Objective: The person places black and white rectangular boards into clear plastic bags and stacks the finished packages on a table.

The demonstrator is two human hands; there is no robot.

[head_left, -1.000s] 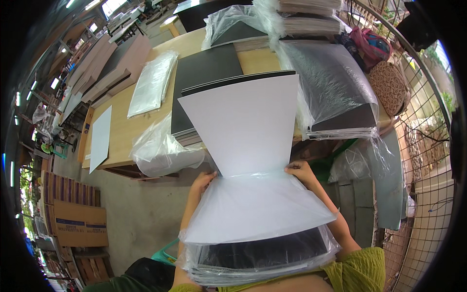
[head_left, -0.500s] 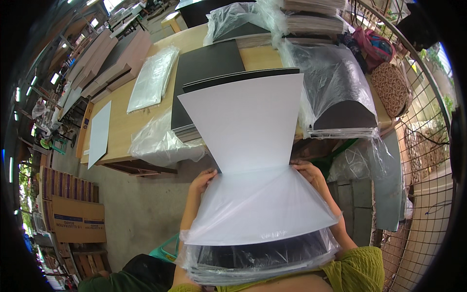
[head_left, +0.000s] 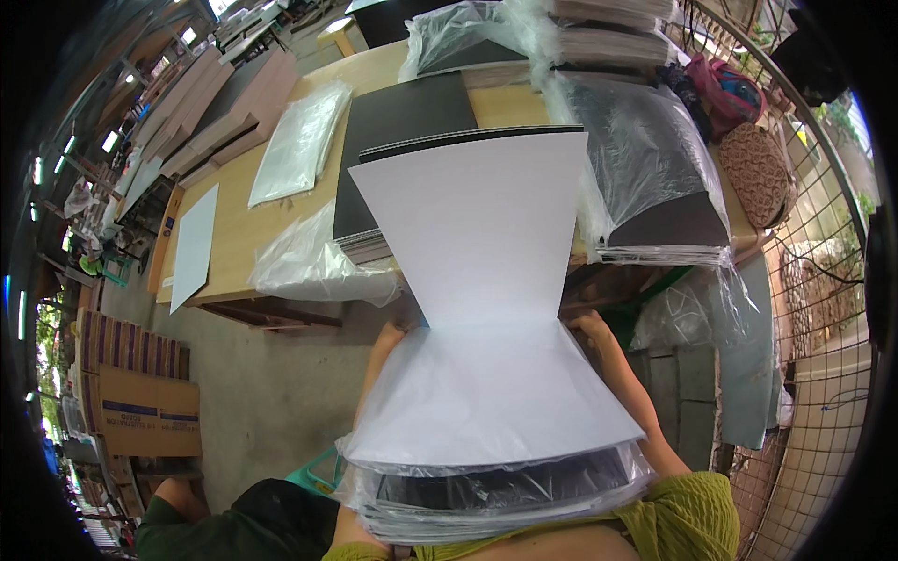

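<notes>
Upright in front of me stands a white board (head_left: 472,229) with black boards (head_left: 477,137) behind it. Its lower part passes into a clear plastic bag (head_left: 491,393) that slopes down to my lap. My left hand (head_left: 395,329) is closed at the bag's left edge, its fingers partly hidden behind it. At the opposite edge, my right hand (head_left: 589,327) grips the bag with curled fingers. On my lap, under the bag, rests a stack of plastic-wrapped black boards (head_left: 505,491).
A wooden table (head_left: 234,238) ahead carries a black board stack (head_left: 402,117), folded plastic bags (head_left: 301,145) and wrapped boards (head_left: 645,150). A wire fence (head_left: 814,280) runs along the right. Cardboard boxes (head_left: 150,411) stand at left. Another person's leg (head_left: 271,524) is at lower left.
The white board has slid slightly down into the bag. My left hand has shifted a little outward behind the bag's edge, so its fingers show less.
</notes>
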